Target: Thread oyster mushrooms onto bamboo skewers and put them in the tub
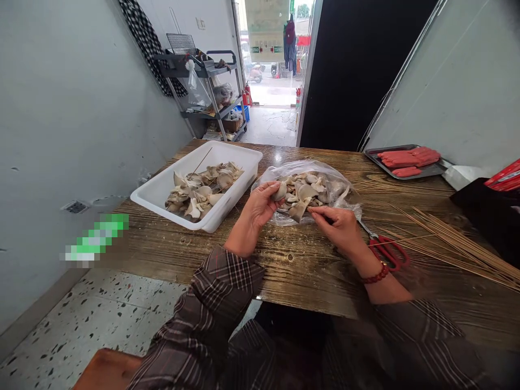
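As we start left of the one clear plastic bag [345,201], which lies on our single wooden desk [284,276], we find one white tub [229,209] just beside it. That tub holds a heap of tub mushrooms [203,190], too overlapped to count, and at least one thin stick [200,162] leaning among them. Beyond the bag and to its left, well apart, stands one shelved cart [210,69].

At the bag's near left edge our left hand [257,210] pinches one pale mushroom piece [280,191] between thumb and fingers. Inside the bag sit many bagged mushrooms [309,190], again more than we can count. At its near right side, our right hand [339,230] grips one larger mushroom [298,211]; whether a stick runs through it, we cannot tell.

One bracelet [376,275] of red beads circles our right wrist. Right of the bag lies one pair of red-handled scissors [382,240]. Farther right of it are one dark tray [430,170] with several stacked pink packs [410,157], dozens of loose skewers [455,241], and one black box [487,211].
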`<state>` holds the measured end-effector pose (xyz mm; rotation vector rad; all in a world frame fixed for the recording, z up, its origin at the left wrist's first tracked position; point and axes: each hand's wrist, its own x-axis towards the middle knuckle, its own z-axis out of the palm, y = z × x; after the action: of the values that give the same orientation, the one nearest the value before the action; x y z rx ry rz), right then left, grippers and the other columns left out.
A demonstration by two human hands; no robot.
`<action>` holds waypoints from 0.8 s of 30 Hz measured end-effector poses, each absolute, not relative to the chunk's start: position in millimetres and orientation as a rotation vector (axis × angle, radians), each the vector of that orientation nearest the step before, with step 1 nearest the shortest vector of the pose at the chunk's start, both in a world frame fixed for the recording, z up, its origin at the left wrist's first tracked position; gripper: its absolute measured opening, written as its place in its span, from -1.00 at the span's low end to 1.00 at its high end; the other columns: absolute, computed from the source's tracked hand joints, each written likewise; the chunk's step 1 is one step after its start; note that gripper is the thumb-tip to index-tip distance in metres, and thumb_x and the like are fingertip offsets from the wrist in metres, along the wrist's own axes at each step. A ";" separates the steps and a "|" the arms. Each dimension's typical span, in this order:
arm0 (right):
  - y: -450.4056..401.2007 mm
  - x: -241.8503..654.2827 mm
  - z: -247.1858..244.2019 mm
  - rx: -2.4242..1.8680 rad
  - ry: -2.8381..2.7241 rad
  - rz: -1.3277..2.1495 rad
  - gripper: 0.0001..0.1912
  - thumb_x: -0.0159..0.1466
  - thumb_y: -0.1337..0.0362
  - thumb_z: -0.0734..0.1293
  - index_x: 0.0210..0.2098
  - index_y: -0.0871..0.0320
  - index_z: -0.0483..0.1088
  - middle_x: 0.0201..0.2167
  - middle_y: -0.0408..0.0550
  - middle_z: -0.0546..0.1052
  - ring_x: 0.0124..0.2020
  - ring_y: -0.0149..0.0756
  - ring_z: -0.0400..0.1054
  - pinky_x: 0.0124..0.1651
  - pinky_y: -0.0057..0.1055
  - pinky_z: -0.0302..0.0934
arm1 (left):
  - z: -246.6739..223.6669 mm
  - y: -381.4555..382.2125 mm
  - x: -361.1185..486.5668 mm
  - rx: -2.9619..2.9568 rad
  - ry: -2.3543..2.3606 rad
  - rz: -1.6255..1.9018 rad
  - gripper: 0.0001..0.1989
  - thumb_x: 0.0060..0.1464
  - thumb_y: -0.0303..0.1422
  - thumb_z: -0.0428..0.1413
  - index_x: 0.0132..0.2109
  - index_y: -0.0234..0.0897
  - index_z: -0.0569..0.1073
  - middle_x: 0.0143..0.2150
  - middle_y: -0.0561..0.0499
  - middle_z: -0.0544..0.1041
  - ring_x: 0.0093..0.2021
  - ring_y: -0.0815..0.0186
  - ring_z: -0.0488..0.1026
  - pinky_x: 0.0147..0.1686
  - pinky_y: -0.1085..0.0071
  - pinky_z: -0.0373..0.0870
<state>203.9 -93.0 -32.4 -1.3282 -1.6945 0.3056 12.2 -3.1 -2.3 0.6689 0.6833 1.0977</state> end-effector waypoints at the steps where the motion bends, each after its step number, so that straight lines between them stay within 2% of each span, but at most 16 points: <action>1: -93.0 204.0 -33.0 -1.325 -1.697 0.310 -0.78 0.24 0.27 0.31 -0.24 0.06 0.62 -0.26 -0.03 0.67 -0.26 -0.14 0.58 -0.19 -0.27 0.43 | -2.4 -3.1 12.4 0.671 0.683 1.096 -0.95 0.01 -0.54 0.21 -0.35 -0.38 0.48 -0.43 0.03 0.53 -0.46 0.44 0.45 -0.43 0.49 0.43; 14: -93.5 203.5 -34.3 -1.282 -1.713 0.282 -0.77 0.25 0.28 0.31 -0.21 0.07 0.62 -0.25 -0.03 0.67 -0.25 -0.14 0.58 -0.18 -0.26 0.43 | -1.0 -4.2 12.8 0.665 0.688 1.098 -0.94 -0.01 -0.53 0.23 -0.35 -0.38 0.48 -0.43 0.02 0.55 -0.44 0.43 0.47 -0.40 0.50 0.43; 24: -93.7 202.9 -35.8 -1.306 -1.700 0.232 -0.77 0.27 0.28 0.30 -0.22 0.10 0.62 -0.26 -0.03 0.67 -0.27 -0.18 0.58 -0.19 -0.32 0.43 | -4.6 -4.2 14.7 0.748 0.660 1.102 -0.73 -0.23 -0.43 0.39 -0.38 -0.36 0.46 -0.47 0.10 0.51 -0.48 0.46 0.42 -0.48 0.49 0.39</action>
<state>202.9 -93.7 -35.8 -1.3062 -1.7001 0.2319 14.7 -4.2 -4.6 0.7483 0.6600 1.1023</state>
